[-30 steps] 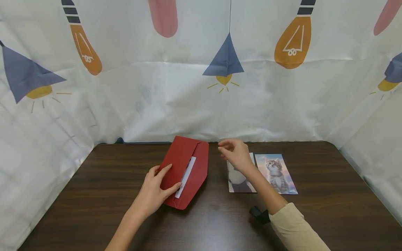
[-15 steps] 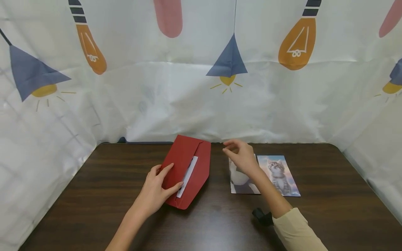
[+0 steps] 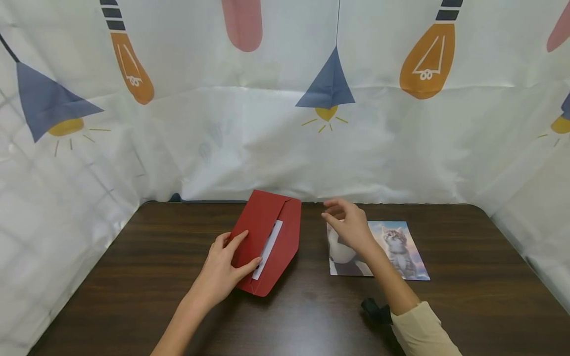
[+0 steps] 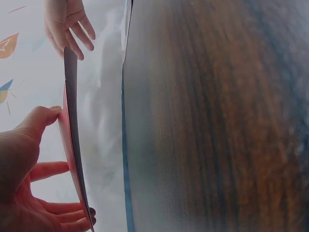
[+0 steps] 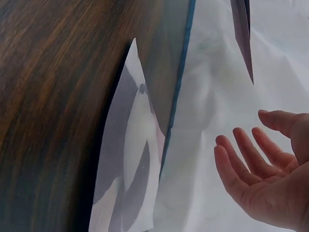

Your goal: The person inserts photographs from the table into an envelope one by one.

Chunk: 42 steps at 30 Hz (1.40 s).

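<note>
My left hand [image 3: 222, 267] grips a red envelope [image 3: 260, 217] by its near left part, thumb near the opening and fingers spread over the front. The left wrist view shows the envelope [image 4: 71, 125] edge-on, with fingertips curled past its edge. The envelope's flap is unfolded to the right, and a white card [image 3: 268, 249] peeks out of the opening. To the right of the envelope, my right hand [image 3: 352, 225] hovers with loosely bent fingers and nothing between them. Below it lies a picture card with a white rounded shape [image 3: 343, 257], partly covered by the hand and forearm.
A kitten picture card [image 3: 407, 249] lies beside the other card on the dark wooden table [image 3: 133, 267]. At the right forearm is a small black object [image 3: 374, 310]. A white curtain [image 3: 249, 138] printed with lamps and bulbs stands behind the table's far edge.
My right hand has drifted slightly right, away from the envelope. The left hand keeps its grip on the envelope, and the head view has shifted a little.
</note>
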Each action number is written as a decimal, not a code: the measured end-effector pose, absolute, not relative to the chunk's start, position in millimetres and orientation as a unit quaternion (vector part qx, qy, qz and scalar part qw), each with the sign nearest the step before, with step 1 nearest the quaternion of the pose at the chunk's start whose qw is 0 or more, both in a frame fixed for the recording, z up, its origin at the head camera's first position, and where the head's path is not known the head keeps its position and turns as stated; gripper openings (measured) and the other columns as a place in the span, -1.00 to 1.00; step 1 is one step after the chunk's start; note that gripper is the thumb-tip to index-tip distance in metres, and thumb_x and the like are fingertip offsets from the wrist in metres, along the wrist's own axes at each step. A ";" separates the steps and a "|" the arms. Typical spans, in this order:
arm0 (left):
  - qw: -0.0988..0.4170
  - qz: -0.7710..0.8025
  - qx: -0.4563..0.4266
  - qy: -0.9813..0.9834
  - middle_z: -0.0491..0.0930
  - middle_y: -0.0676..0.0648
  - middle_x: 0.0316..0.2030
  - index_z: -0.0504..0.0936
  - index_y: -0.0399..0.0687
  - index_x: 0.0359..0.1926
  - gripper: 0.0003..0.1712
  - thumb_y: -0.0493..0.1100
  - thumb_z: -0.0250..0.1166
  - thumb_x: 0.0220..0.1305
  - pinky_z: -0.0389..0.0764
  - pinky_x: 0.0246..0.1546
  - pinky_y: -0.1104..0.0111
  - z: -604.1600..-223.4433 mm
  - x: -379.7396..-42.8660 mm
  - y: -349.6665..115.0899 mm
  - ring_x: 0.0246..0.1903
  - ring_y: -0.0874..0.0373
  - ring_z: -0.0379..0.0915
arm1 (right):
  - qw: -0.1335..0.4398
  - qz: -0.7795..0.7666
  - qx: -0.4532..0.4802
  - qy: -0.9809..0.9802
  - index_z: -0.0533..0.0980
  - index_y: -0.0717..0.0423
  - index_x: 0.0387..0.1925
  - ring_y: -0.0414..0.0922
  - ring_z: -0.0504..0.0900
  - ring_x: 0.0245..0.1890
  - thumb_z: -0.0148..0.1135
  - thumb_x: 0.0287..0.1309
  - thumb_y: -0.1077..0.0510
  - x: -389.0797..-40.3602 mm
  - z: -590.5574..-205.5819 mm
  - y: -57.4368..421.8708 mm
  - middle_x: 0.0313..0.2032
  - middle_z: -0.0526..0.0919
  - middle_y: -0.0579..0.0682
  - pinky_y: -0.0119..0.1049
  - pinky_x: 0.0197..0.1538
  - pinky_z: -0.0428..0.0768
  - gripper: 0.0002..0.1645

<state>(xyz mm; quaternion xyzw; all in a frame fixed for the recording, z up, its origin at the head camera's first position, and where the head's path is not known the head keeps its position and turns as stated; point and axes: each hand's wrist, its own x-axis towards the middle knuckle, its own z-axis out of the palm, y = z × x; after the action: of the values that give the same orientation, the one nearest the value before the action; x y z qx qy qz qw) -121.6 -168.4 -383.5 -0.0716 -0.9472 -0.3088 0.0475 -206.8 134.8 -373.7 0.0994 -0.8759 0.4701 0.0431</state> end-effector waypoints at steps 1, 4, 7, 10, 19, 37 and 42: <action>0.048 -0.308 -0.072 -0.947 0.33 -0.41 0.35 0.48 -0.18 0.46 -0.20 0.06 0.49 0.33 0.66 0.10 -0.15 -383.6 -121.5 -168.4 0.28 -0.38 0.31 | 0.043 0.471 0.099 -0.876 0.59 0.18 0.24 0.20 0.73 0.02 0.30 0.46 0.17 -206.4 -374.0 135.7 0.02 0.75 0.20 0.04 -0.04 0.71 -0.61; 0.049 -0.308 -0.073 -0.947 0.33 -0.41 0.35 0.47 -0.19 0.46 -0.20 0.06 0.49 0.33 0.67 0.09 -0.14 -383.4 -121.2 -168.6 0.27 -0.38 0.31 | 0.045 0.472 0.100 -0.875 0.59 0.19 0.25 0.20 0.73 0.03 0.30 0.46 0.17 -205.9 -375.0 139.0 0.03 0.75 0.20 0.08 0.00 0.71 -0.60; 0.049 -0.308 -0.073 -0.947 0.33 -0.42 0.36 0.47 -0.18 0.46 -0.20 0.06 0.49 0.33 0.68 0.08 -0.14 -383.1 -120.7 -169.0 0.27 -0.38 0.31 | 0.044 0.473 0.099 -0.875 0.58 0.20 0.25 0.22 0.73 0.04 0.30 0.47 0.16 -205.8 -375.8 141.7 0.04 0.75 0.22 0.10 0.02 0.71 -0.59; 0.050 -0.308 -0.073 -0.947 0.33 -0.42 0.36 0.47 -0.18 0.46 -0.20 0.06 0.49 0.33 0.68 0.07 -0.14 -383.1 -120.4 -169.1 0.27 -0.38 0.31 | 0.044 0.471 0.097 -0.875 0.57 0.21 0.26 0.23 0.72 0.05 0.29 0.48 0.15 -205.8 -377.8 144.3 0.05 0.74 0.23 0.11 0.03 0.71 -0.58; 0.053 -0.307 -0.073 -0.947 0.34 -0.41 0.35 0.48 -0.17 0.46 -0.21 0.05 0.50 0.32 0.69 0.06 -0.13 -384.2 -120.7 -166.6 0.28 -0.37 0.32 | 0.038 0.468 0.093 -0.878 0.54 0.23 0.28 0.25 0.72 0.06 0.28 0.49 0.16 -203.6 -380.4 152.9 0.08 0.73 0.26 0.14 0.07 0.70 -0.56; 0.052 -0.306 -0.069 -0.948 0.34 -0.40 0.35 0.48 -0.17 0.46 -0.21 0.01 0.50 0.31 0.72 0.02 -0.10 -383.6 -121.6 -167.3 0.27 -0.35 0.32 | 0.040 0.453 0.058 -0.889 0.51 0.28 0.32 0.31 0.66 0.14 0.28 0.49 0.13 -213.6 -381.1 170.5 0.18 0.66 0.35 0.19 0.10 0.67 -0.50; 0.050 -0.306 -0.070 -0.948 0.34 -0.40 0.35 0.47 -0.17 0.46 -0.20 0.04 0.50 0.31 0.72 0.02 -0.10 -382.0 -121.6 -167.4 0.27 -0.35 0.32 | 0.041 0.449 0.059 -0.891 0.50 0.32 0.33 0.35 0.64 0.16 0.26 0.49 0.14 -216.5 -383.3 176.6 0.19 0.64 0.38 0.22 0.12 0.66 -0.50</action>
<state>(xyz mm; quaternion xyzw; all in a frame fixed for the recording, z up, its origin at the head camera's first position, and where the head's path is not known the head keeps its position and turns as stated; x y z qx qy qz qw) -121.6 -167.4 -382.0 -0.0703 -0.9481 -0.3060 0.0504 -216.5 176.6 -383.3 0.0591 -0.8906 0.4490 0.0414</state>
